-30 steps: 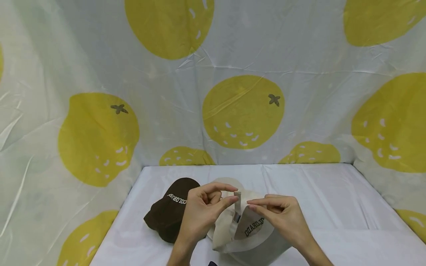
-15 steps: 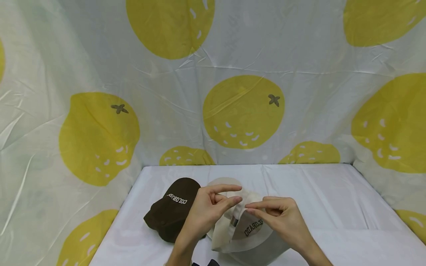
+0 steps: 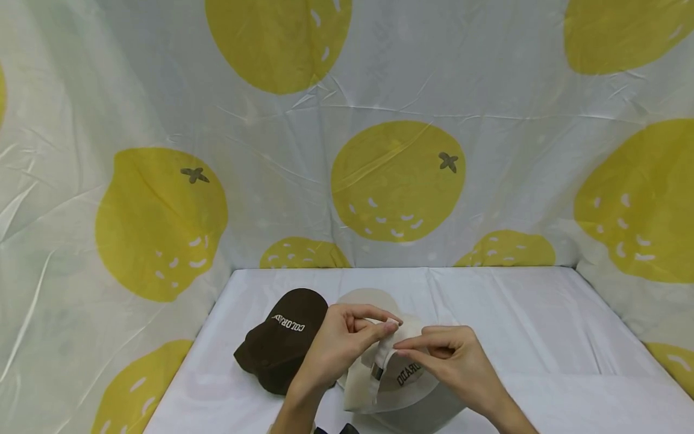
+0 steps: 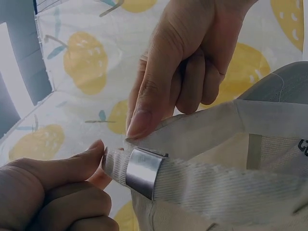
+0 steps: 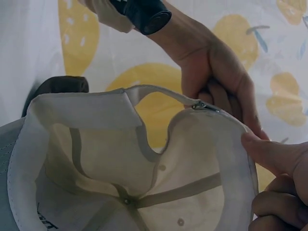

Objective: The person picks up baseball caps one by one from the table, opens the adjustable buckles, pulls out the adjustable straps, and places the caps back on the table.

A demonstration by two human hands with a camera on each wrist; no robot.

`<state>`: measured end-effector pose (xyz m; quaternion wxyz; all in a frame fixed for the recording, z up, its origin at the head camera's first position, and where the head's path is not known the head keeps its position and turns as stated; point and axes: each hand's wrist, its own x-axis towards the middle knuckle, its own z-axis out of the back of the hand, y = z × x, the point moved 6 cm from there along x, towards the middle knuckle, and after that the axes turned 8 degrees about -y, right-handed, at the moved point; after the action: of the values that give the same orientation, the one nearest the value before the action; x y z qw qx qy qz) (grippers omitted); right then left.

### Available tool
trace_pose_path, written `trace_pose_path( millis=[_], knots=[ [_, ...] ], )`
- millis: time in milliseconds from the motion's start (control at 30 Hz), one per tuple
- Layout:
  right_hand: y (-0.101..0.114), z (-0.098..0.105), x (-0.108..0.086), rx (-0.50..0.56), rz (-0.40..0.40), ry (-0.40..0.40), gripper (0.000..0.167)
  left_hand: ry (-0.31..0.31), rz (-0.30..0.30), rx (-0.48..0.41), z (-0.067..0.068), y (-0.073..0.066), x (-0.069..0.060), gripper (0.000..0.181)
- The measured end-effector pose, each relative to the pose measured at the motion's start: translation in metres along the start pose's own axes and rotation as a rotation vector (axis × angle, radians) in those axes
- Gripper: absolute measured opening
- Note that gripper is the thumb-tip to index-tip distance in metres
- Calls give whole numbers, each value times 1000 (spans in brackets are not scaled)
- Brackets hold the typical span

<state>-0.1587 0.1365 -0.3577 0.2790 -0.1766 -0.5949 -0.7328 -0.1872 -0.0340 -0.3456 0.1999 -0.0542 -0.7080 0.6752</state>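
Note:
A cream baseball cap (image 3: pixel 403 395) is tipped so its inside shows, with dark COLORADO letters there. Its back strap (image 4: pixel 231 192) runs through a silver metal buckle (image 4: pixel 144 172). My left hand (image 3: pixel 344 340) pinches the short strap end just beyond the buckle between thumb and forefinger. On the cap's back edge, beside the buckle, my right hand (image 3: pixel 452 358) pinches the fabric with its thumb and forefinger. In the right wrist view the cap's inner sweatband (image 5: pixel 86 110) and the arched back opening are visible.
A dark brown cap (image 3: pixel 287 343) with white COLORADO letters lies left of my left hand. Behind the hands is a pale rounded shape (image 3: pixel 368 295), partly covered. White cloth (image 3: pixel 569 337) covers the table; a lemon-print curtain (image 3: pixel 504 181) hangs behind.
Half a second ago my left thumb and forefinger were apart, off the strap they held before; now they pinch it again. My right hand has shifted slightly left and down with the cap edge.

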Motion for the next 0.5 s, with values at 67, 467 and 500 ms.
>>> trace_pose_path(
  millis=[67,467,500],
  knots=[
    [-1,0,0,-6,-3,1,20,-13,-10,5,1,-1,0,23],
    [-5,0,-1,-37,-6,-1,19,-37,-82,16,3,-7,-1,16],
    [-5,1,-1,-45,-5,-9,19,-36,-105,13,3,-9,-1,16]
  ],
)
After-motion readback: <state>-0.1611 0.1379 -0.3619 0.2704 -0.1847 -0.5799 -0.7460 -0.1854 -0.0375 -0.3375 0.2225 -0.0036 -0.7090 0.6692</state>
